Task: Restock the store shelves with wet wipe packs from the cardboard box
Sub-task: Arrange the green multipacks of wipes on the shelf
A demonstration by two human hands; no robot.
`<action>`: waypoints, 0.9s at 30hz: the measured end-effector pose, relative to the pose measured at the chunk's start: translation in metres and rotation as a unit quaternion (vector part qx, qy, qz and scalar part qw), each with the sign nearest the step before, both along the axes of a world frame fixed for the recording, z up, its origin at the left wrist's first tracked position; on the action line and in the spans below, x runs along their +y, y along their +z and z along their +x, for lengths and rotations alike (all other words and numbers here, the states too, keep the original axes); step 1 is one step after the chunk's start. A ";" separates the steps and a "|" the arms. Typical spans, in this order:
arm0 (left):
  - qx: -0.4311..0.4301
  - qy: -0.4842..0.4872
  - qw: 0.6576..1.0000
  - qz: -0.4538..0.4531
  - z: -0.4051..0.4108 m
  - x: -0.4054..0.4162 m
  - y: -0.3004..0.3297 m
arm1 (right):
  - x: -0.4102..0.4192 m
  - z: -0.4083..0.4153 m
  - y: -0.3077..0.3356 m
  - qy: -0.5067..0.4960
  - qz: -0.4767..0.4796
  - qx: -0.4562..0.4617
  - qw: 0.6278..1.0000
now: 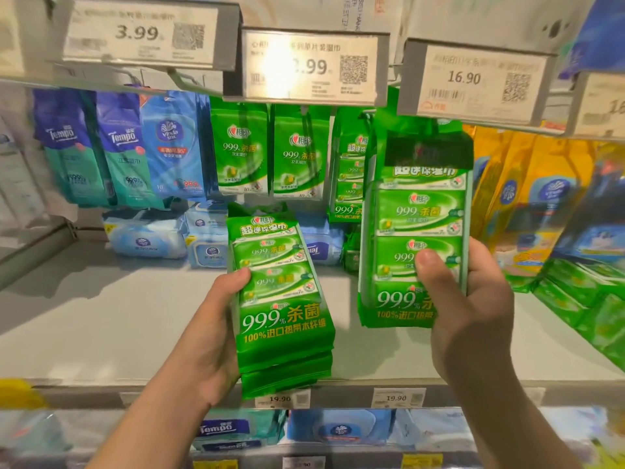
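While the left hand grips a stack of green wet wipe packs from its left side, thumb curled over the front face and fingers hidden behind, the right hand holds a single green pack the same way, thumb pressed on its front and fingers wrapped round the right edge. Both grips are closed firmly on their loads. The stack stands with its long axis upright, tilted slightly leftward at the top, printed face toward the camera, its bottom edge low over the front lip of the shelf. How many packs make up the stack is hard to tell; at least two edges show at the bottom. The single pack is held higher, long axis vertical, its dark top end up just under a price tag reading 16.90, near the hanging rows.

Behind them, matching green packs hang from a peg, with smaller green sachets to the left, then blue packs. Yellow packs hang to the right. Soft blue packs lie at the back of the shelf.
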State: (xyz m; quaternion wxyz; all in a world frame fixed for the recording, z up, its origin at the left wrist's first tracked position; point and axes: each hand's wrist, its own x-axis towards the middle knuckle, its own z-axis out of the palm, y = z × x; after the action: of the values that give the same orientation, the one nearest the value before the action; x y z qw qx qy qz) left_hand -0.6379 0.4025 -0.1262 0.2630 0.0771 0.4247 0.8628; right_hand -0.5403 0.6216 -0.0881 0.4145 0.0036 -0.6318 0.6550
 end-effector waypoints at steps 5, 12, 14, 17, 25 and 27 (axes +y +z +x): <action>-0.013 -0.010 1.000 0.007 -0.003 0.002 0.002 | 0.001 -0.012 0.002 -0.027 -0.037 -0.017 0.999; -0.025 -0.015 0.999 -0.012 -0.002 0.001 0.002 | 0.007 -0.047 0.003 -0.036 -0.030 -0.014 0.999; -0.024 -0.011 0.999 -0.020 -0.002 0.000 0.001 | 0.010 -0.060 0.004 -0.051 -0.012 -0.024 0.998; -0.030 -0.006 0.999 -0.023 -0.001 -0.002 0.001 | 0.013 -0.078 0.011 -0.110 -0.014 -0.056 0.992; -0.037 0.006 0.999 -0.034 0.004 -0.003 0.005 | 0.022 -0.117 0.013 -0.096 -0.041 -0.075 0.992; -0.038 0.005 0.999 -0.036 0.004 -0.004 0.004 | 0.024 -0.124 0.015 -0.086 -0.049 -0.077 0.992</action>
State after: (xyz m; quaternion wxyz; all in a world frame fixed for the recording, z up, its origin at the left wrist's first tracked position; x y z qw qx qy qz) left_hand -0.6342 0.3988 -0.1220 0.2775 0.0332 0.4459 0.8503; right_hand -0.6645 0.6451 -0.0734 0.4188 -0.1219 -0.6268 0.6457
